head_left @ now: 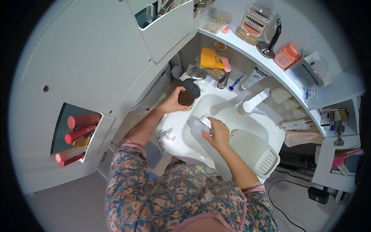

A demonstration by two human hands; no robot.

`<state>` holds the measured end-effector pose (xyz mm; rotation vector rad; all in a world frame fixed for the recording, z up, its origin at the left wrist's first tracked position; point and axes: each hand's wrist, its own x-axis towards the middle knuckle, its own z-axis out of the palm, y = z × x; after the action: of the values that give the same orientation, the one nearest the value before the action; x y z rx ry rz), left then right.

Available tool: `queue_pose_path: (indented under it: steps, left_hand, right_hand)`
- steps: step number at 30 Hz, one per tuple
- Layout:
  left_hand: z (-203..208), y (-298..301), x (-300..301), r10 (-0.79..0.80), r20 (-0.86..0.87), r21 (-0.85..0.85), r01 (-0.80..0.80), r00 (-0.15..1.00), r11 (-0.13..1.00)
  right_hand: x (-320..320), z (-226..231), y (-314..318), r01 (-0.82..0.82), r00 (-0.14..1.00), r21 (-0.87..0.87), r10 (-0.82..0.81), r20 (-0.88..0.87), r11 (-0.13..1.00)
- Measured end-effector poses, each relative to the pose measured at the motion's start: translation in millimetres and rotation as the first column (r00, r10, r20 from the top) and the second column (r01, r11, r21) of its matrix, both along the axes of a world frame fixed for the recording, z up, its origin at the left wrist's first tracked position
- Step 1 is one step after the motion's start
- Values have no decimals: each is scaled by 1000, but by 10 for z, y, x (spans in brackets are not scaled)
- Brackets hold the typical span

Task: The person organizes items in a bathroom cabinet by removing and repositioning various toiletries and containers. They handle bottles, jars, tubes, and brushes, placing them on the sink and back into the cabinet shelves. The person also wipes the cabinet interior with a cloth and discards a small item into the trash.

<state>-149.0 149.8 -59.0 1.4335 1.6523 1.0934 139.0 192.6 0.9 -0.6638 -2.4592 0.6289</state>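
Observation:
At the left rim of the white sink (176, 121), my left hand (172, 102) is wrapped round a small jar with a dark brown lid (186, 98). My right hand (219, 136) is over the basin, closed on a small clear container with a white cap (205, 123); its exact kind is hard to make out. Just behind the jar lies a dark grey cloth-like bundle (191, 87). Close to my right forearm, a pale ribbed washboard (253, 150) rests across the right side of the sink.
A white faucet (255, 101) rises at the back right. Behind the basin stand a white tube (253, 78), a blue razor-like stick (236, 82) and a yellow holder (208, 58). A curved shelf above carries a mouthwash bottle (252, 27). An open cabinet door (96, 50) spans the left.

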Motion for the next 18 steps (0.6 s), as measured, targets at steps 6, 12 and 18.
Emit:
queue_pose_path:
  steps: [6,12,18]
  left_hand:
    - [-174,324,14,83,-296,332,21,952,943]
    - [-146,-80,-45,63,-250,231,-3,966,973]
    - [-203,-278,15,119,-51,206,-106,992,973]
  right_hand:
    - [-177,-93,137,20,1000,-2,-20,-3,1000]
    - [-583,-82,225,-10,997,5,11,-70,1000]
    - [-1159,-87,325,-101,989,216,122,-86,971]
